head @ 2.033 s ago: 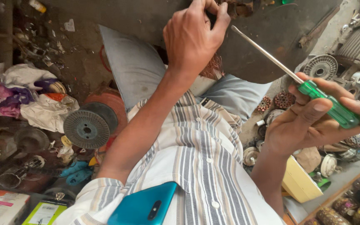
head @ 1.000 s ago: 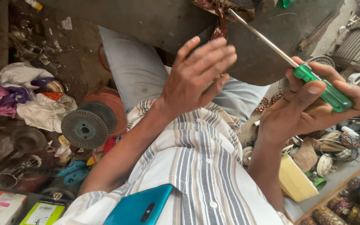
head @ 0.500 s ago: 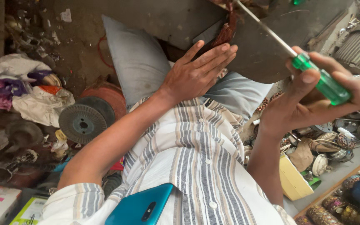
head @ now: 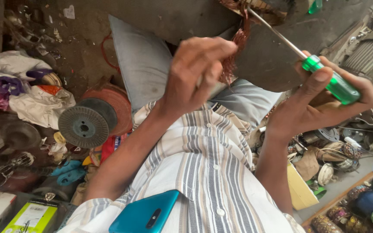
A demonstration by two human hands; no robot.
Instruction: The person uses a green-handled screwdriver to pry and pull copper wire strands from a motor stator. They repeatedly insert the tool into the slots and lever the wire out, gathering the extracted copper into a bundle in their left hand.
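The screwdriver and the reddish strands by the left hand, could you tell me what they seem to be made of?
The screwdriver, in the right hand, looks to have a translucent green plastic handle, glossy, and a bare, shiny grey steel shaft. The reddish strands, pinched by the left hand, look like enamelled copper winding wire: thin, coppery-brown, bundled.

Dusty concrete floor (head: 87,26) is showing between heaps of clutter. Crumpled cloths (head: 31,92) are lying at one side, a grey wire spool (head: 83,127) is sitting near them, and motor parts (head: 333,151) are piling up opposite. Daylight is falling evenly.
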